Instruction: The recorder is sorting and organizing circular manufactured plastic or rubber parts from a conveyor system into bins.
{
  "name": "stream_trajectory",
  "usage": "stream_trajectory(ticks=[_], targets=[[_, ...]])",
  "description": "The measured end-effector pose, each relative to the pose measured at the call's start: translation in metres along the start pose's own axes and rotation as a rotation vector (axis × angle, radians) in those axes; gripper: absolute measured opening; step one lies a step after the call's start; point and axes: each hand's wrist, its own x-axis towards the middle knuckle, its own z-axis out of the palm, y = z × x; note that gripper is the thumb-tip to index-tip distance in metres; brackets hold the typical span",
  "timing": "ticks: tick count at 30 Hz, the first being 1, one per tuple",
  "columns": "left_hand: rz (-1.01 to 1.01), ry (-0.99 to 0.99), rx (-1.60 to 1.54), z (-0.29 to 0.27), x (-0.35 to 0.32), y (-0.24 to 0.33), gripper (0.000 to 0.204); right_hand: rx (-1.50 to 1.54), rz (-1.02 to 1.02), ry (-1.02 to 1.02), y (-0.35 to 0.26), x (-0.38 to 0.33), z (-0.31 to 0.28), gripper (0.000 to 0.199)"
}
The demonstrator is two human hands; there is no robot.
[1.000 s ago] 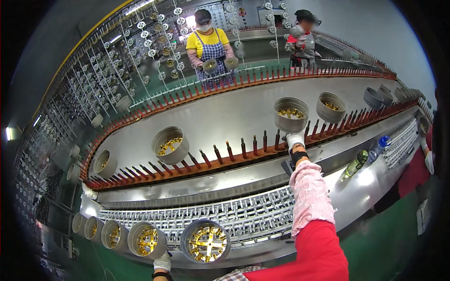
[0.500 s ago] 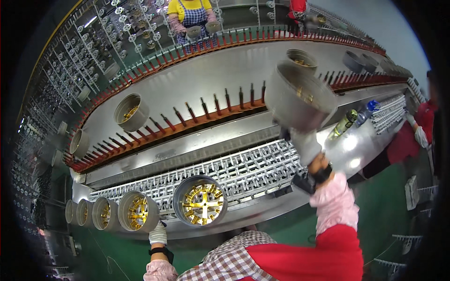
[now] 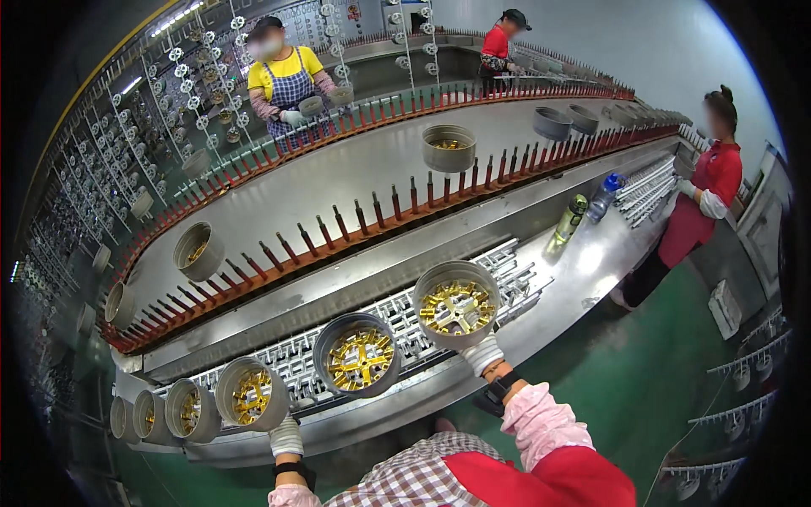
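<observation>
My right hand point(image 3: 484, 353), in a white glove, grips the lower edge of a grey round tub point(image 3: 420, 314) with gold spoked metal pieces inside. That tub is over the right end of a rack of silver metal bars point(image 3: 528, 291). My left hand point(image 3: 287, 438), in a striped white glove, is at the lower right edge of another grey tub with gold pieces point(image 3: 252, 394); its fingers are partly hidden behind the tub. Between the two hands sits a darker grey tub point(image 3: 356, 355), also holding a gold spoked piece.
Several more tubs point(image 3: 187, 411) line up at the left. Beyond the bars runs a row of upright red pegs point(image 3: 325, 228). On the metal table stand a green bottle point(image 3: 568, 221) and a blue bottle point(image 3: 603, 198). Co-workers stand across the line point(image 3: 287, 84) and at right point(image 3: 714, 182).
My right hand has brought its tub from over the peg row down and left, toward me, to the bar rack. The left hand stays at the same tub. The view has tilted up.
</observation>
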Motion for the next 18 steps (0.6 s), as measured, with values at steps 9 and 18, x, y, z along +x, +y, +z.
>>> stream_trajectory(ticks=[9,18], targets=[[-0.100,-0.057,-0.068,0.029,0.027,0.011,0.023,-0.069,0.021,-0.036,0.007,-0.001,0.017,0.023],[0.077,-0.497,-0.402,-0.101,0.047,0.044,0.031,-0.620,0.080,-0.542,0.055,-0.038,0.024,0.027]])
